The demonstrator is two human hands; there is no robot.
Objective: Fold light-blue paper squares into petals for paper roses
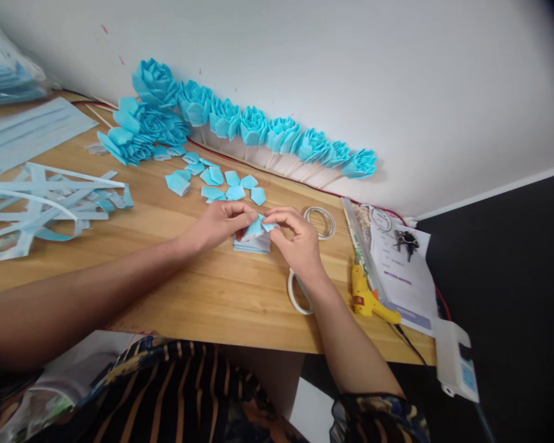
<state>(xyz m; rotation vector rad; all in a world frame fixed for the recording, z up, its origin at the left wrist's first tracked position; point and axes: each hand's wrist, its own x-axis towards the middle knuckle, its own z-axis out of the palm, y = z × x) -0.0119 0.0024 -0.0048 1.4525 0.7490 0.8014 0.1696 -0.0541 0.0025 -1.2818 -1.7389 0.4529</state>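
Between my two hands is a small blue folded petal piece [253, 227], pale on one side. My left hand [219, 224] pinches its left part with thumb and forefinger. On the right part, my right hand [298, 237] closes its thumb and fingers. Just below the fingers lies a small stack of pale blue squares [252, 244] on the wooden table [189, 301]. Beyond my hands several loose blue petals [235, 192] are scattered. A roll of tape [320, 223] lies to the right, and another tape roll [300, 292] is partly hidden by my right wrist.
Several blue flowers on sticks [253, 126] lean along the wall. Pale blue strips [50, 203] are heaped at left, near flat sheets [37, 132] and a plastic bag [9, 67]. A yellow glue gun [362, 292], papers [397, 264] and keys [407, 240] lie at right.
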